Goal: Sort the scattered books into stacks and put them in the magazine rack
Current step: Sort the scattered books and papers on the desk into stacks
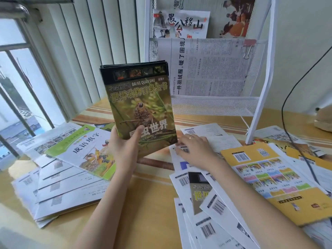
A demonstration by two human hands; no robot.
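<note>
Stack in hand: my left hand (pixel 124 146) grips a thin stack of books (pixel 140 103) by the bottom edge, thumb across the front cover, held upright above the tabletop (pixel 143 212).
Cover: dark green and black, insect photo, yellow title lettering, a strip of small pictures along the top.
Right hand: my right hand (pixel 193 150) lies with fingers straight on white booklets (pixel 203 177) showing barcodes.
Scattered books: a green-edged book (pixel 84 150) at left, a yellow book (pixel 269 173) at right.
Magazine rack: white magazine rack (pixel 212 105) behind, already holding papers.
</note>
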